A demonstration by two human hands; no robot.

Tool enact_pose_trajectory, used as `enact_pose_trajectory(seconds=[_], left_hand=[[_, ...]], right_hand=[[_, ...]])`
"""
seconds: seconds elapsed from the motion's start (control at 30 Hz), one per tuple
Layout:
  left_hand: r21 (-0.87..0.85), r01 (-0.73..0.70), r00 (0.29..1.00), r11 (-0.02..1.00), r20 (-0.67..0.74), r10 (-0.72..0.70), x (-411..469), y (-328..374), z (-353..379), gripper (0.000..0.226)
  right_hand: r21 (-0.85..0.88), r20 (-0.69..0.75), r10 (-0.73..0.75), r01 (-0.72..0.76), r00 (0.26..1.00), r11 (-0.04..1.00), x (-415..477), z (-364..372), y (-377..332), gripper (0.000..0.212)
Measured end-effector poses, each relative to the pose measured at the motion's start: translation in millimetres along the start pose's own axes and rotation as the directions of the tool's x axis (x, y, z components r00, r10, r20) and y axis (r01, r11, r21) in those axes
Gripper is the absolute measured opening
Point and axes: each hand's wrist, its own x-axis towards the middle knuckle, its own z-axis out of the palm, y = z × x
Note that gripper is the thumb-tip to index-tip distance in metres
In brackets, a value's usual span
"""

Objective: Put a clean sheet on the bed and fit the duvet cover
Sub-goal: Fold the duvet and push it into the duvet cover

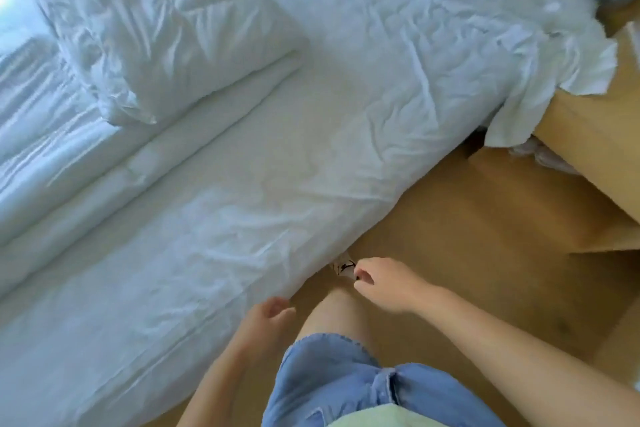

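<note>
White wrinkled bed sheet (311, 149) covers the mattress and runs diagonally from the lower left of the frame to the upper right; its near edge drops over the side of the bed along the light wooden floor (467, 236). Bulky folded white quilted duvet (138, 28) lies on the sheet in the upper left of the frame, on top of a smoother long folded white layer (194, 128). Glossy white fabric (31, 121) fills the left edge of the frame, beside that folded layer. Crumpled loose white cloth (554, 59) lies at the upper right corner of the bed and hangs over onto a pale wooden furniture piece (595, 128) at the right edge. The person stands at the bedside in the lower centre, wearing blue denim shorts (332, 381) and a white sock with a black mark (343, 265). Left hand (268, 314) is just beside the hanging sheet edge, fingers loosely curled with nothing in them; contact with the sheet cannot be determined. Right hand (384, 282) hangs above the floor, right of the sheet edge and next to the sock, fingers loosely curled and holding nothing. The two hands are apart, with the bare knee between them.
</note>
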Motion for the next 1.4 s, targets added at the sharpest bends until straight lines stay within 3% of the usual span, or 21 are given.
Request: enact_pose_trajectory(seconds=[0.07,0.17,0.27,0.4,0.5,0.6,0.67,0.73,0.77,0.87,0.93,1.0,1.03,1.13,1.23,1.4], left_hand=[[-0.114,0.039,0.994,0.993,-0.098,-0.050,35,32,-26,0.027],[-0.270,0.035,0.975,0.962,-0.202,-0.092,85,97,-87,0.022],[-0.540,0.004,0.946,0.842,-0.272,-0.179,121,159,-158,0.033],[-0.820,-0.216,0.795,0.530,-0.463,-0.392,181,200,-239,0.079],[-0.914,-0.336,0.753,0.229,-0.406,-0.518,234,200,-286,0.092],[-0.886,-0.463,0.716,-0.033,-0.352,-0.602,292,188,-315,0.117],[-0.761,-0.634,0.599,-0.136,-0.372,-0.709,321,186,-318,0.126],[-0.620,-0.763,0.494,-0.181,-0.380,-0.782,340,188,-318,0.107],[-0.567,-0.791,0.500,-0.230,-0.380,-0.778,346,188,-319,0.093],[-0.530,-0.741,0.654,-0.412,-0.434,-0.619,349,193,-326,0.057],[-0.548,-0.730,0.674,-0.408,-0.479,-0.562,343,209,-333,0.049],[-0.550,-0.767,0.630,-0.332,-0.544,-0.554,333,239,-343,0.046],[-0.562,-0.789,0.590,-0.247,-0.581,-0.561,327,258,-348,0.043],[-0.599,-0.787,0.474,0.146,-0.740,-0.478,312,334,-361,0.025],[-0.609,-0.723,0.545,0.326,-0.793,-0.273,307,434,-373,0.015],[-0.545,-0.724,0.628,0.422,-0.774,0.079,330,627,-355,0.016]], right_hand=[[-0.035,0.015,-0.083,0.084,0.996,0.996,51,-45,-26,0.010],[-0.091,0.040,-0.213,0.216,0.976,0.972,123,-111,-76,0.030],[-0.193,0.054,-0.327,0.331,0.944,0.924,183,-166,-136,0.039],[-0.305,0.006,-0.490,0.468,0.872,0.829,277,-212,-205,0.052],[-0.382,-0.133,-0.615,0.533,0.777,0.755,351,-227,-242,0.065],[-0.551,-0.118,-0.673,0.516,0.730,0.656,424,-226,-261,0.093],[-0.661,-0.025,-0.678,0.496,0.735,0.562,460,-222,-259,0.109],[-0.709,0.039,-0.678,0.498,0.734,0.499,479,-218,-250,0.119],[-0.713,0.048,-0.687,0.506,0.725,0.484,486,-217,-247,0.122],[-0.698,0.018,-0.738,0.537,0.675,0.474,491,-218,-243,0.125],[-0.652,-0.074,-0.785,0.566,0.615,0.505,488,-225,-242,0.126],[-0.506,-0.196,-0.794,0.634,0.575,0.585,483,-238,-243,0.119],[-0.390,-0.255,-0.772,0.669,0.582,0.633,481,-247,-243,0.110],[0.023,-0.412,-0.593,0.659,0.691,0.752,471,-287,-237,0.059],[0.374,-0.550,-0.426,0.668,0.718,0.643,464,-352,-213,0.045],[0.491,-0.755,-0.109,0.669,0.646,0.558,461,-499,-135,0.038]])
